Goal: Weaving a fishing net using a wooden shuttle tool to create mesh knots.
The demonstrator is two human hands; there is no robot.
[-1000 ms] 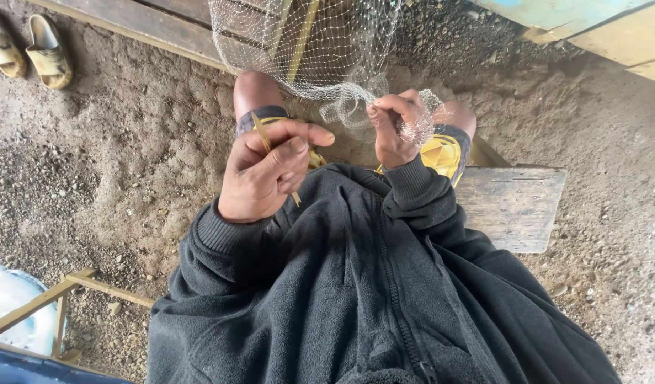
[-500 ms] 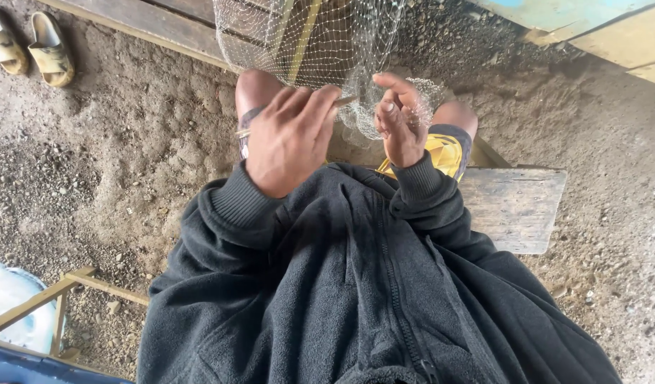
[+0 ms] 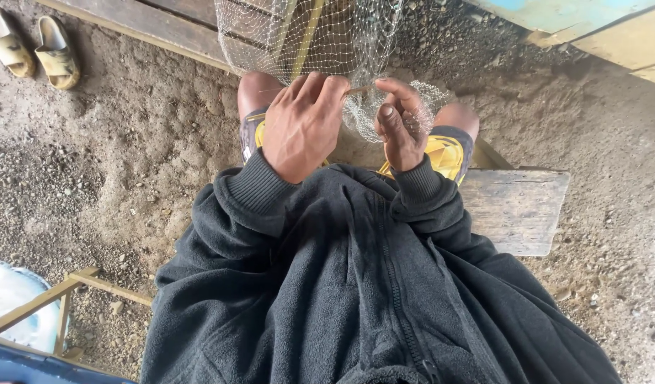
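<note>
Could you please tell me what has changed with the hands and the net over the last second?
The left hand rose from the lap to the fishing net, its fingers now meeting the right hand at a thin stick. The right hand kept its pinch on the bunched mesh. The wooden bench and sandals stayed put.

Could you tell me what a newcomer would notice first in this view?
At top centre, the left hand and right hand pinch a fine pale net that hangs before the knees. A dark fleece jacket fills the lower frame, and two yellow sandals lie on the dirt at top left.
</note>
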